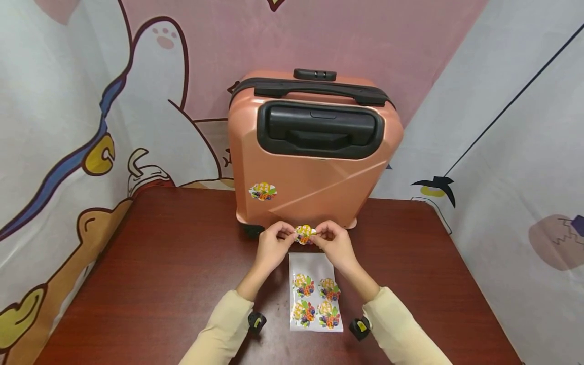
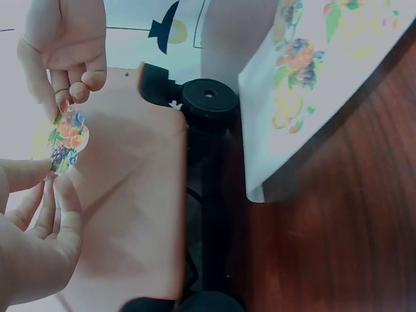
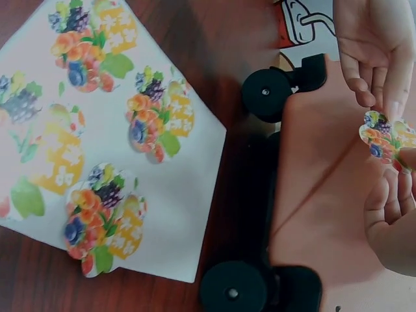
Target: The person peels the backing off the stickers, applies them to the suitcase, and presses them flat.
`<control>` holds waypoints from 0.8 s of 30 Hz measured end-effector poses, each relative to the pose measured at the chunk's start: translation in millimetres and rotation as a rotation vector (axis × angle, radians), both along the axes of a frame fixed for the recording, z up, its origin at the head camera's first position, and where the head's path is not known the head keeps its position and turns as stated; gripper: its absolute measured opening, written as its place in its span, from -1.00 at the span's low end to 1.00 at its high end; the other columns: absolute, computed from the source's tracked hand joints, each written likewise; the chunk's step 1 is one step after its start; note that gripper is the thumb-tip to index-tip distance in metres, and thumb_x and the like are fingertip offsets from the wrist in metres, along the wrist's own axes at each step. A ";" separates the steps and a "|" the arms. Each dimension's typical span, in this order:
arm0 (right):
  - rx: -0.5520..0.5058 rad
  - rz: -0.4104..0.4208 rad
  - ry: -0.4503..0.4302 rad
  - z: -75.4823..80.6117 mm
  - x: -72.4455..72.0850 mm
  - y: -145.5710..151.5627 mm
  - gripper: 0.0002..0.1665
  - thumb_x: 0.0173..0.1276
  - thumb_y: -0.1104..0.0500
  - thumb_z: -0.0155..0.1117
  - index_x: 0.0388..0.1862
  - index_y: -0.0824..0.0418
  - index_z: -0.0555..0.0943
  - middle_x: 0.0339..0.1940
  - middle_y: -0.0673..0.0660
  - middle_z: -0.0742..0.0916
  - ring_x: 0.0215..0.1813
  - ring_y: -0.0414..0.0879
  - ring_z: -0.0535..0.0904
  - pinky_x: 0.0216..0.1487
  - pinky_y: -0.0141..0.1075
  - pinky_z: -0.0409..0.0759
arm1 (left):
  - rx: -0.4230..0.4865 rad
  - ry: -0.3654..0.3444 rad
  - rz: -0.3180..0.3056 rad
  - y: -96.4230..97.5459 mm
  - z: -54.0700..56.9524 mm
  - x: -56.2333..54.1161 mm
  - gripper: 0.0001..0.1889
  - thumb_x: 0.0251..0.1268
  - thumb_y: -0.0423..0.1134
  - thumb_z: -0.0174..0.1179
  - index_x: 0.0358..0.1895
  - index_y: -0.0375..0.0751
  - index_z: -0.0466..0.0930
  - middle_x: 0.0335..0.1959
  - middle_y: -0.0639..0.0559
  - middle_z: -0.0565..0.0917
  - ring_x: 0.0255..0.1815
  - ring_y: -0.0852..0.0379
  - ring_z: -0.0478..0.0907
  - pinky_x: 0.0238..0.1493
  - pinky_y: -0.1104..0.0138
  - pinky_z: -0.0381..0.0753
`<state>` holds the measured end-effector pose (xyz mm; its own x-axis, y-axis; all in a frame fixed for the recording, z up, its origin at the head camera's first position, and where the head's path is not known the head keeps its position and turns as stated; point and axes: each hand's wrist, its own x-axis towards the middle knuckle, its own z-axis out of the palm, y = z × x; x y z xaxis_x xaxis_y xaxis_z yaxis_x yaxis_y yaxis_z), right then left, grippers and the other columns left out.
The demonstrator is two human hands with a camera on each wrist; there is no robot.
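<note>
Between both hands, in front of the suitcase's lower edge, is a fruit-print sticker (image 1: 304,234). My left hand (image 1: 274,247) pinches its left edge, and my right hand (image 1: 336,245) pinches the right one. The sticker's colourful fruit side shows in the left wrist view too. Behind them stands an upright salmon-pink suitcase (image 1: 315,187) with black handles. A matching sticker (image 1: 262,191) is stuck on its lower left face. Below the hands, a white backing sheet (image 1: 312,261) lies on the table, bearing several more fruit stickers (image 1: 328,314).
The dark red-brown table (image 1: 173,274) spreads to both sides of the suitcase. Black suitcase wheels (image 3: 266,91) show near the table surface. A cartoon-printed cloth (image 1: 365,35) hangs behind and at the sides.
</note>
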<state>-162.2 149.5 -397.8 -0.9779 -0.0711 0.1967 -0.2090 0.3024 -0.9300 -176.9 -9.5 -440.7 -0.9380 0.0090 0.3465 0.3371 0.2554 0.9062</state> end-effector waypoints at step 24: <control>-0.111 -0.064 0.161 27.3 -19.2 -12.4 -0.82 0.06 0.42 0.34 -0.41 0.42 0.50 -0.53 0.04 0.51 -0.43 -0.20 0.40 -0.41 -0.47 0.38 | 0.052 0.226 0.142 5.0 55.0 -7.7 -0.84 -0.08 -0.44 0.36 -0.46 -0.32 0.53 -0.54 -0.06 0.53 -0.56 0.15 0.45 -0.54 0.47 0.43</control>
